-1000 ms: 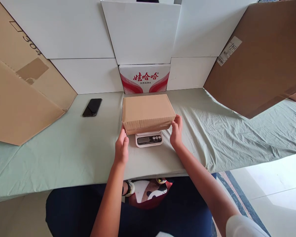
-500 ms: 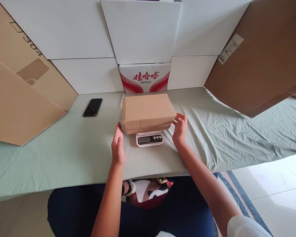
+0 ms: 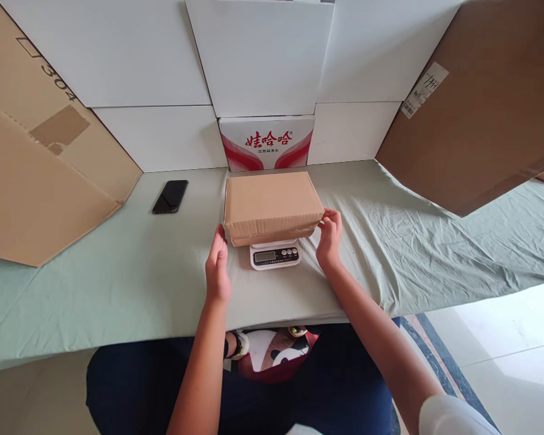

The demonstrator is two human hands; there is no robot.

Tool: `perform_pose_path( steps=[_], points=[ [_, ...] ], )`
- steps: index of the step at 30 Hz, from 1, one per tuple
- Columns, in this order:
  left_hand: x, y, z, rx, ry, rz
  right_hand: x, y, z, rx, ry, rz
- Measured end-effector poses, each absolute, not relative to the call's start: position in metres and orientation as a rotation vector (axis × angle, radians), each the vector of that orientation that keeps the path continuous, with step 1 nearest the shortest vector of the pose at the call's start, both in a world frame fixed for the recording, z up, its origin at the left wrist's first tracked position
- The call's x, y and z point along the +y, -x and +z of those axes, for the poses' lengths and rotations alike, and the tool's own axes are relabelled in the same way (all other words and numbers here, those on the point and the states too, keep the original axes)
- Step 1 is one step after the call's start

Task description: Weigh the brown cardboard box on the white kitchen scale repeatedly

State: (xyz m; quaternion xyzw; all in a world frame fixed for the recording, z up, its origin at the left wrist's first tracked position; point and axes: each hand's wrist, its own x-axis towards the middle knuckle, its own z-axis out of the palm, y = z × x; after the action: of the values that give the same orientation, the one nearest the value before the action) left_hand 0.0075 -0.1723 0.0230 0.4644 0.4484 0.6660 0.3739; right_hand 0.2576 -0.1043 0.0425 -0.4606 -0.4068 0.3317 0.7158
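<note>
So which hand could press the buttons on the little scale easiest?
Probably the right hand. The buttons sit on the right end of the scale, nearer that hand. The left hand is open beside the cardboard box, closer to the display end.

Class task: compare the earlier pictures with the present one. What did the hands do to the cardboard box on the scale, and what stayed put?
Both hands let go of the cardboard box: the left hand drew back, open; the right hand loosened, fingertips near its corner. Box, scale and phone stayed put.

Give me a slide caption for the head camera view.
Cardboard box resting on a small scale, left hand and right hand open beside it.
</note>
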Motion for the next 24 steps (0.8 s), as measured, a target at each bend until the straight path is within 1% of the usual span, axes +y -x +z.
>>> perform_pose_path(
  steps=[13,19,24],
  points=[
    [-0.173,-0.007,0.022,1.13,-1.285,1.645,-0.114,-0.253,0.045,-1.081,1.067,0.675],
    [-0.174,-0.01,0.018,1.107,-1.319,1.627,-0.124,-0.239,0.043,-1.164,1.023,0.746],
    [-0.163,-0.013,0.039,1.075,-1.346,1.625,-0.114,-0.235,0.053,-1.141,1.016,0.742]
  ],
)
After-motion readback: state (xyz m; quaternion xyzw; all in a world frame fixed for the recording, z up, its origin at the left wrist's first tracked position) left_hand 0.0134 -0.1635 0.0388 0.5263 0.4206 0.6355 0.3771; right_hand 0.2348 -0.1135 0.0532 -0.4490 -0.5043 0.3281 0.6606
